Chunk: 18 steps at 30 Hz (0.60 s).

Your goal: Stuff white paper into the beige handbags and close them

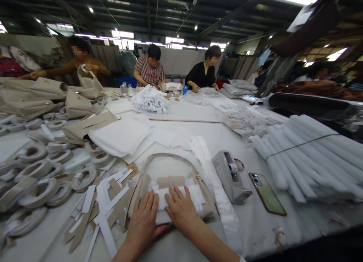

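A beige handbag (208,201) lies on the table right in front of me, its strap arched away from me. White paper (197,194) covers part of its front. My left hand (146,212) rests flat on the left part of the bag, fingers stretched out and thumb along the near edge. On the white paper, my right hand (181,207) lies with its fingers spread. Both palms face down, and the undersides of the hands are hidden.
Left are paper and beige strips (103,205), rolled straps (39,190) and beige bag pieces (34,91). Right are a tape dispenser (231,178), a phone (268,194) and a bundle of white foam tubes (309,156). Several people work across the table.
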{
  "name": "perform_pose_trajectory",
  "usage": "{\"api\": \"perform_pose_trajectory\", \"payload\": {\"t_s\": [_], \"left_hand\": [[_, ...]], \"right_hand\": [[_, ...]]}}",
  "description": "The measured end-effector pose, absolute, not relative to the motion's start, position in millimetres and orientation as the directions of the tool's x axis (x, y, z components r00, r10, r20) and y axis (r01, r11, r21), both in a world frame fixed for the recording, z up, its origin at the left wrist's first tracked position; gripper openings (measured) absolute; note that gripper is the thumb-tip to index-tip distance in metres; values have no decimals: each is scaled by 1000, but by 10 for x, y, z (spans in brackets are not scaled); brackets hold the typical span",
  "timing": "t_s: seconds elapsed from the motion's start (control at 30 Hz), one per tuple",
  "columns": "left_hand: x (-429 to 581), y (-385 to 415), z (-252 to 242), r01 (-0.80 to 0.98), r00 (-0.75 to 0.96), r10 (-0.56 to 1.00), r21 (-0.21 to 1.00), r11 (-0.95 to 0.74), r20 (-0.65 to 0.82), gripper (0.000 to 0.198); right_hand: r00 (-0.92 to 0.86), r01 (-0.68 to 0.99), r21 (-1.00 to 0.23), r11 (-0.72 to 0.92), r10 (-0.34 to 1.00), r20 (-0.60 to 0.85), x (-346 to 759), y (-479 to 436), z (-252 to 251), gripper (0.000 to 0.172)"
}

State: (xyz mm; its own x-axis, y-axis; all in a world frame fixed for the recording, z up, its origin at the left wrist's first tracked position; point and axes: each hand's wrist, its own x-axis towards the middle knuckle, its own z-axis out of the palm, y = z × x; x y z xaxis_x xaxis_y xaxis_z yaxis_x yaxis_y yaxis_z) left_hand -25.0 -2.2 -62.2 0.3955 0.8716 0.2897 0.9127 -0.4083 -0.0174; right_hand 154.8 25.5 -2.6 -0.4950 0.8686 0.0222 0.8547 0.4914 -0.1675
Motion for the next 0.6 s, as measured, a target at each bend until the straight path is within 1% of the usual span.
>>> {"api": "perform_pose_trajectory", "payload": {"t_s": [0.27, 0.37, 0.4, 0.43, 0.47, 0.5, 0.53, 0.57, 0.6], "left_hand": [[-268, -34, -660, 910, 414, 870, -79, -408, 267, 77], [-287, -39, -727, 903, 429, 859, -98, -419, 280, 75], [-298, -37, -761, 900, 434, 852, -104, -423, 294, 75], [-311, -31, -799, 896, 442, 841, -110, -430, 313, 75], [-326, -21, -841, 891, 451, 828, -116, -439, 332, 74], [-341, -9, -885, 885, 463, 817, -122, -450, 345, 73], [-357, 4, -929, 879, 474, 809, -128, -459, 349, 72], [-372, 17, -971, 875, 480, 805, -132, -465, 348, 71], [-387, 28, -1009, 873, 485, 804, -135, -469, 343, 71]], "right_hand": [[-430, 889, -169, 426, 903, 14, 1870, 30, 73, 38], [-399, 894, -175, 413, 911, 109, 2077, -37, 97, 53], [-390, 893, -174, 416, 906, 167, 2186, -41, 103, 56], [-368, 894, -173, 413, 898, 241, 2324, -35, 110, 55], [-319, 904, -178, 390, 889, 328, 2492, -20, 118, 50], [-227, 920, -203, 335, 878, 422, 2689, 1, 129, 43], [-91, 934, -255, 251, 856, 509, 2908, 27, 141, 38], [78, 930, -339, 145, 821, 566, 3140, 55, 155, 35], [264, 892, -452, 28, 779, 569, 3372, 84, 170, 37]]}}
